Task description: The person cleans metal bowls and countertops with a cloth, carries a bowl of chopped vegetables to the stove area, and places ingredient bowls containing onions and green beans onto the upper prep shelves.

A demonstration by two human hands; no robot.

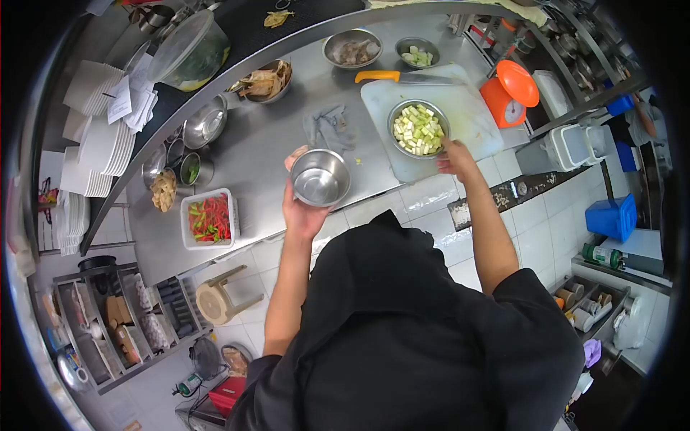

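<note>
- Clock reading: 12 at the top of the view.
- Left hand (305, 219): holding the steel bowl (320, 177), fingers wrapped round its outer side from 7 to 10 o'clock. Inner base of bowl visible; bowl held over the front edge of the steel counter (266, 172).
- Right hand (454, 159): at 4 o'clock on the bowl of chopped pieces (418, 129), thumb at the rim, fingers narrow; fingertip contact below the rim cannot be told.
- Contents of that bowl: pale green and white chunks. Bowl rests on the cutting board (471, 133), left of its centre.
- Knife (379, 75), orange handle, lies across the board's 11 o'clock edge.
- Beyond the board at 12 o'clock: small bowl (417, 52) with pale green pieces.
- Orange scale (510, 93): board's 2 o'clock.
- Grey cloth (329, 128): 12 o'clock from the steel bowl, on the counter.
- White tub (209, 219) of red and green chillies: 8 o'clock from the steel bowl.
</note>
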